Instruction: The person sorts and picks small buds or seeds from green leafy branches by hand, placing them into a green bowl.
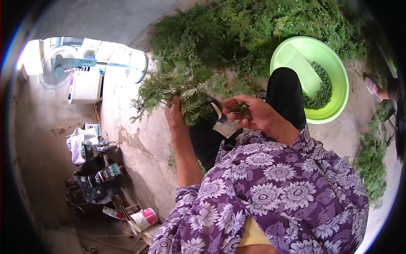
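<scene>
My left hand is closed around a feathery green conifer branch, whose flat sprays spread over my dark trousers. To the right of it, my right hand is turned up with its fingers curled around several small green cones. Beyond my right knee sits a light green plastic basin with a ribbed washboard built into one side. A heap of similar round green cones lies at the bottom of the basin. Part of the branch is hidden behind my left fingers.
A large pile of cut green branches covers the floor ahead. Looser greenery lies at the right, near another person's slippered foot. At the left are a standing fan, a white cabinet and piled household things.
</scene>
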`<state>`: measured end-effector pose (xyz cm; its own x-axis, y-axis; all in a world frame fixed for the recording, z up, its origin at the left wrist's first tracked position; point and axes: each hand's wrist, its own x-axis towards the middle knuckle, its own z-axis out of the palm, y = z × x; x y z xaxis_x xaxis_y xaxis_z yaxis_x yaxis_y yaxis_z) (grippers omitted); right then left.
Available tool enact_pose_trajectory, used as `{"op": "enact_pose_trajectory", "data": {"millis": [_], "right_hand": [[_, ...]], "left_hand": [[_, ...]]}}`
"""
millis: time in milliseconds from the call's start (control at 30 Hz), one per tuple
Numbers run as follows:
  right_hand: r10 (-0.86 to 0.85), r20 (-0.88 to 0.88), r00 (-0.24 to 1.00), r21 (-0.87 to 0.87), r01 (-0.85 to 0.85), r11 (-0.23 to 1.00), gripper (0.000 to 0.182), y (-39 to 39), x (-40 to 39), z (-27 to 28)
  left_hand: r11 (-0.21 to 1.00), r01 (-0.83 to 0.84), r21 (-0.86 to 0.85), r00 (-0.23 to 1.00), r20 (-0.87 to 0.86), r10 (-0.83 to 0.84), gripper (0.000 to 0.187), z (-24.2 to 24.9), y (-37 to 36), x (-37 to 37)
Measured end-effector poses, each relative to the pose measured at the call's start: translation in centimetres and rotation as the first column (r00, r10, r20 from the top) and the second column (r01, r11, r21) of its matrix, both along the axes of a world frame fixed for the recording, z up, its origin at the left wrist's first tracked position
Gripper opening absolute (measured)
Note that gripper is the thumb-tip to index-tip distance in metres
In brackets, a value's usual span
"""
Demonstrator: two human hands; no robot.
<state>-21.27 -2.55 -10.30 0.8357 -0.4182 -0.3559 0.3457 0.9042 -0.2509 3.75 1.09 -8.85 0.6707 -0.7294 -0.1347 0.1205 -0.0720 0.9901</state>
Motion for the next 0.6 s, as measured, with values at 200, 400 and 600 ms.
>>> {"op": "enact_pose_trajectory", "data": {"millis": [200, 400, 600], "right_hand": [[-0.282, 0.060, 0.958, -0.154, 0.288, 0.945, 0.015, -3.3, -2.6, -1.8], [-0.687, -0.066, 0.723, -0.131, 0.677, 0.725, 0.013, -8.1, -10.0, -3.7], [-0.834, -0.364, 0.414, -0.322, 0.785, 0.530, 0.021, -9.7, -16.9, -11.4]], "left_hand": [[0.985, 0.170, -0.039, 0.978, -0.114, -0.173, 0.023, -1.4, 0.5, 1.0], [0.868, 0.380, -0.320, 0.830, -0.296, -0.472, 0.020, -2.8, 1.9, 0.9], [0.986, 0.158, -0.052, 0.906, -0.389, -0.166, 0.015, -1.2, 2.2, -1.5]]}}
